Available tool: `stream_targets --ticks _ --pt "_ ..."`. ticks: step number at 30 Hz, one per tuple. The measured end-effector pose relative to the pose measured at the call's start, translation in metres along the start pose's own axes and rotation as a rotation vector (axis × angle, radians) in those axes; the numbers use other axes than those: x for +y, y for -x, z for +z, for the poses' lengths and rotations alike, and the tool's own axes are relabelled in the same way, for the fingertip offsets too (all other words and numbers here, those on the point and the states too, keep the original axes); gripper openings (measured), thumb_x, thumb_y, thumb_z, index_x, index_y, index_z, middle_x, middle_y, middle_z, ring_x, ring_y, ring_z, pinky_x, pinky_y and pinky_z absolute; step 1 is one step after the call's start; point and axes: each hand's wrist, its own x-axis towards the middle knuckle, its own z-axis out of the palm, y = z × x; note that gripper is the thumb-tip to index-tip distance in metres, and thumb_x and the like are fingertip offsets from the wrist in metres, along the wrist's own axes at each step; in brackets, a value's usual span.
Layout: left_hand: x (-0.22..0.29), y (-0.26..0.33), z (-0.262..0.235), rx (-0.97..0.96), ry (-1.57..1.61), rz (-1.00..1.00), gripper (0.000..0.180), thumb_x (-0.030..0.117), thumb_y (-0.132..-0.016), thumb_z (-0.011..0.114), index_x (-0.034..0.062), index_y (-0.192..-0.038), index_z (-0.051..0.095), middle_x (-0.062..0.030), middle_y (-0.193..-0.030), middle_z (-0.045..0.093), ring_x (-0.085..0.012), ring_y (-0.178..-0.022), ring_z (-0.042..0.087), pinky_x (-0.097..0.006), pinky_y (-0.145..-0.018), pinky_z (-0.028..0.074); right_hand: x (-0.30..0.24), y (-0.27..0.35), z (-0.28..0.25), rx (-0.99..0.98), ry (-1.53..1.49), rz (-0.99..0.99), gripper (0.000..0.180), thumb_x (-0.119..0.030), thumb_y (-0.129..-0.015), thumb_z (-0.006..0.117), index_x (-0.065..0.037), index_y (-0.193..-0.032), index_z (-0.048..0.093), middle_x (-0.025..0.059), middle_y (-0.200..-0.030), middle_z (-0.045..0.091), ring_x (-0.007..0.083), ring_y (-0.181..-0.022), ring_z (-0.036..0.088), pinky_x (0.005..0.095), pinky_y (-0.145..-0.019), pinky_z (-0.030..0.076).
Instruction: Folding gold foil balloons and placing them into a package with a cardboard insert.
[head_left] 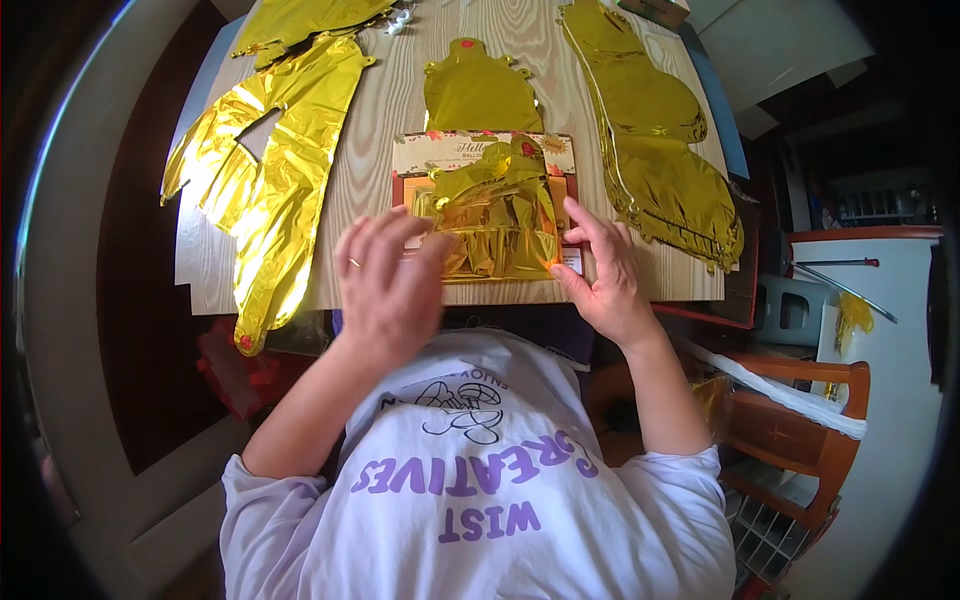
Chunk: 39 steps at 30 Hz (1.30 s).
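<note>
A folded gold foil balloon [490,235] lies creased on a flat printed balloon package [415,150] near the table's front edge. My left hand [390,275] is at the foil's left side, a little blurred, its fingers bent and apart with a ring on one; its thumb is hidden. On the opposite side, my right hand [608,275] rests its thumb tip on the foil's lower right corner, the index finger raised apart from it. Just behind the package, another flat gold balloon [480,90] with a red spot on its tab stretches away.
Large flat gold balloons lie at the left [285,170] and right [655,120], the left one hanging over the front edge of the wooden table [370,100]. A small white item [398,20] is at the far side. To my right stands a wooden chair [790,420].
</note>
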Motion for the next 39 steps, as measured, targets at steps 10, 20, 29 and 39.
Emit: stream_targets --ticks 10,20,29,39 --pt "-0.015 -0.003 -0.003 -0.643 -0.005 0.290 0.093 0.050 -0.083 0.070 0.0022 -0.156 0.036 -0.0149 -0.165 0.032 -0.0297 -0.155 0.024 -0.050 -0.127 0.015 -0.002 -0.002 -0.002 -0.059 0.040 0.000 0.064 -0.006 -0.083 0.075 -0.013 -0.142 0.051 0.0086 -0.106 0.059 0.0288 -0.097 0.056 0.0423 -0.091 0.043" --pt "0.026 -0.018 0.010 -0.518 -0.008 0.372 0.097 0.047 -0.076 0.077 0.0041 -0.155 0.040 -0.0140 -0.166 0.031 -0.0318 -0.154 0.028 -0.052 -0.125 0.019 -0.008 -0.006 -0.005 -0.103 0.053 0.099 0.051 -0.005 -0.083 0.074 -0.009 -0.131 0.056 0.0097 -0.105 0.061 0.0302 -0.100 0.056 0.0419 -0.093 0.044" --pt "0.014 -0.013 0.022 -0.627 0.008 0.332 0.097 0.042 -0.080 0.076 0.0052 -0.158 0.032 -0.0120 -0.167 0.029 -0.0311 -0.154 0.028 -0.052 -0.125 0.019 0.027 -0.086 -0.031 -0.124 0.004 0.231 0.033 -0.014 -0.085 0.076 -0.004 -0.114 0.065 0.0080 -0.100 0.068 0.0242 -0.094 0.066 0.0380 -0.084 0.052" --pt "0.009 0.010 0.011 -0.581 0.008 0.388 0.098 0.039 -0.079 0.078 0.0099 -0.160 0.031 -0.0073 -0.167 0.030 -0.0278 -0.155 0.026 -0.055 -0.126 0.016 0.050 -0.157 -0.031 -0.733 0.163 0.316 0.039 -0.023 -0.077 0.086 -0.002 -0.093 0.057 0.0073 -0.086 0.061 0.0192 -0.084 0.061 0.0338 -0.074 0.049"
